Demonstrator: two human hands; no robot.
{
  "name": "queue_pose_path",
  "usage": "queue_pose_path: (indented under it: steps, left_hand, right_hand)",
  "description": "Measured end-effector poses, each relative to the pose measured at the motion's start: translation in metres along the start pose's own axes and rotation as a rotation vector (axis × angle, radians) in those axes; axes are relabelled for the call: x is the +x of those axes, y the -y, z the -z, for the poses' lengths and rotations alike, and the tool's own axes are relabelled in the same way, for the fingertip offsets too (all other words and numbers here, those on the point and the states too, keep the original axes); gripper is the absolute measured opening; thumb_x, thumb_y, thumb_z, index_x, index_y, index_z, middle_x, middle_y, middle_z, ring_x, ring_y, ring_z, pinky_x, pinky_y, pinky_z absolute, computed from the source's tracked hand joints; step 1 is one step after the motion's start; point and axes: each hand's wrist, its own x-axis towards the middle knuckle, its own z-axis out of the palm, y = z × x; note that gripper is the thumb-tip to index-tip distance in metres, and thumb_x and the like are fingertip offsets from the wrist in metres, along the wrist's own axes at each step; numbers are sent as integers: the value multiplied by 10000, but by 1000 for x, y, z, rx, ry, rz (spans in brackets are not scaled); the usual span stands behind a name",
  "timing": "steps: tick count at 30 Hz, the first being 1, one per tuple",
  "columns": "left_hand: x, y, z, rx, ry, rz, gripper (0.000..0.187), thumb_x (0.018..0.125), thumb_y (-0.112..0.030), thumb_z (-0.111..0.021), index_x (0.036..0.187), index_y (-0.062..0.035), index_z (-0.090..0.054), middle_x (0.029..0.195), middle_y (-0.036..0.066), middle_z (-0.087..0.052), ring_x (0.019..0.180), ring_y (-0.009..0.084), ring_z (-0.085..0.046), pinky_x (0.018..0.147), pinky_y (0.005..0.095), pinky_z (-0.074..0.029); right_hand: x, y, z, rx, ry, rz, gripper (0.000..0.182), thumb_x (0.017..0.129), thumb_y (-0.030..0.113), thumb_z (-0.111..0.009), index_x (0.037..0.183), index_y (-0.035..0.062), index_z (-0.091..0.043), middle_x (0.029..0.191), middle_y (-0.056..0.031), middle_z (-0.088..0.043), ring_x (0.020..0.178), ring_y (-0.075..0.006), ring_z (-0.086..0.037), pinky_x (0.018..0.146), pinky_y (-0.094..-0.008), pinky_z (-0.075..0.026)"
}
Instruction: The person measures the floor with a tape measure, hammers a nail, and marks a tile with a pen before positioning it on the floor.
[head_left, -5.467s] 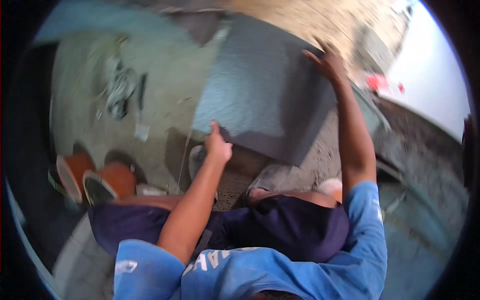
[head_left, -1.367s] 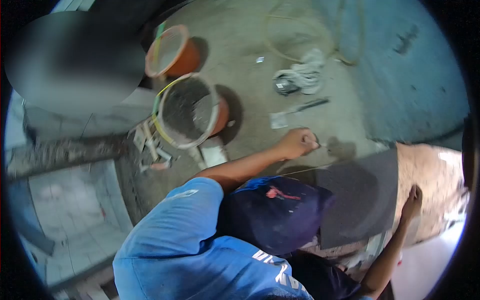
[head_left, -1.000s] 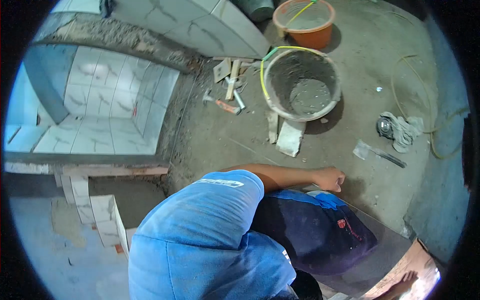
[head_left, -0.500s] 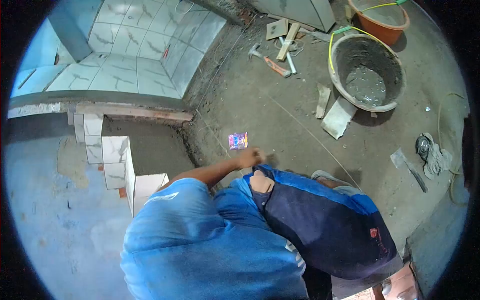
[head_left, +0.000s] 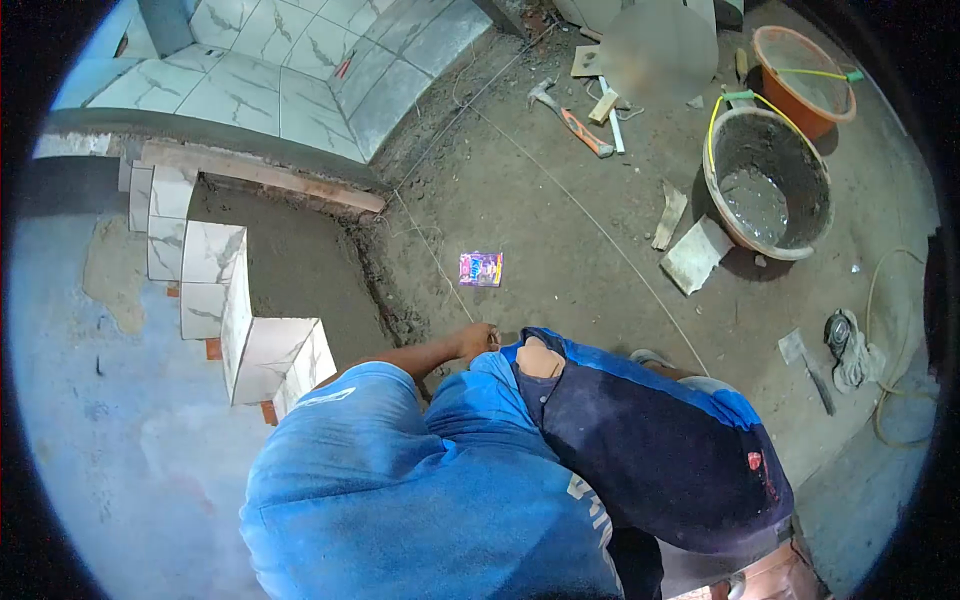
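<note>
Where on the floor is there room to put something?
There's bare floor between the colourful packet and the long pale string. Another open patch lies between that string, the pale slab and the dark-handled tool. It's crowded around the hammer, white tube and wood piece, and near the two buckets.

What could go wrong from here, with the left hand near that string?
The left hand, close to the string, might snag it. The purple packet lies just beyond the hand and could get knocked aside. The hammer lies on the floor and might trip someone.
</note>
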Motion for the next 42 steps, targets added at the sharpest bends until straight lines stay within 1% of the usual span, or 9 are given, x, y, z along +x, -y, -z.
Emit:
queue_pose_path:
  steps: [8, 10, 15, 16, 19, 21, 29, 35, 42]
  left_hand:
    - [28, 12, -5, 150, -74, -180, 264, 728, -282, -638, 804, -31, -611, 780, 193, -624, 716, 370, -583, 661, 441, -462]
    - [41, -10, 6, 104, -116, -215, 297, 734, -301, -635, 772, -10, -588, 738, 209, -606, 689, 370, -576, 628, 445, -453]
    - [47, -165, 52, 32, -195, -348, 332, 813, -317, -598, 778, 11, -562, 663, 143, -585, 577, 235, -553, 549, 361, -436]
    - [56, -207, 56, -86, -227, -389, 237, 826, -247, -595, 789, -14, -572, 667, 89, -580, 572, 153, -533, 532, 308, -432]
    - [102, -331, 74, -466, -112, -700, 177, 837, -119, -577, 954, 3, -524, 769, 57, -537, 617, 136, -504, 562, 253, -426]
    - [-8, -455, 37, -19, -375, -846, 166, 904, -135, -509, 943, 21, -550, 885, 108, -608, 786, 181, -582, 689, 308, -481]
    - [-172, -631, -141, -255, 527, -1651, 199, 851, -36, -534, 1039, 27, -514, 933, 71, -523, 835, 142, -512, 801, 267, -417]
    - [-237, -715, -230, -127, -342, -2535, 294, 806, -39, -631, 1075, 2, -518, 1168, 129, -491, 1123, 251, -449, 946, 352, -375]
    - [-224, -790, -295, -599, -748, -2432, 533, 790, -75, -668, 1237, -20, -382, 1257, 104, -448, 1224, 294, -377, 1011, 395, -362]
  right_hand:
    - [16, -12, 10, -233, -97, 483, 1022, 585, 428, -817, 1320, -39, -282, 618, -5, -417, 599, -159, -484, 570, -310, -456]
    - [17, -37, 24, -548, 79, -12, 694, 831, 513, -557, 1209, -63, -469, 1222, -155, -527, 1042, -271, -542, 875, -353, -460]
    - [5, 57, 16, -533, 614, -833, 384, 946, 252, -406, 1273, 59, -461, 1188, -129, -533, 1067, -169, -512, 880, -318, -450]
    - [26, 149, 10, -826, 708, -1024, 506, 839, 421, -546, 1103, -11, -544, 848, -97, -634, 738, -247, -603, 752, -355, -485]
    - [5, 79, 46, -462, 208, -515, 1168, 491, 526, -797, 1376, 30, -219, 1372, -210, -308, 1236, -360, -352, 1000, -446, -328]
    - [-1, 57, 41, -286, -7, -111, 1258, 440, 512, -817, 1401, 33, -161, 1389, -223, -264, 1298, -369, -241, 1069, -425, -244]
    - [-5, 61, 52, -179, 16, -168, 1253, 440, 432, -832, 1411, 47, -140, 1346, -268, -254, 1259, -415, -279, 1050, -414, -269]
    - [0, 59, 49, -171, 21, -162, 1270, 428, 403, -846, 1416, 65, -123, 1344, -272, -241, 1225, -452, -298, 1035, -480, -268]
    - [1, 46, 40, -213, 45, -155, 1340, 361, 385, -870, 1407, 35, -109, 1346, -253, -237, 1252, -433, -256, 1041, -447, -272]
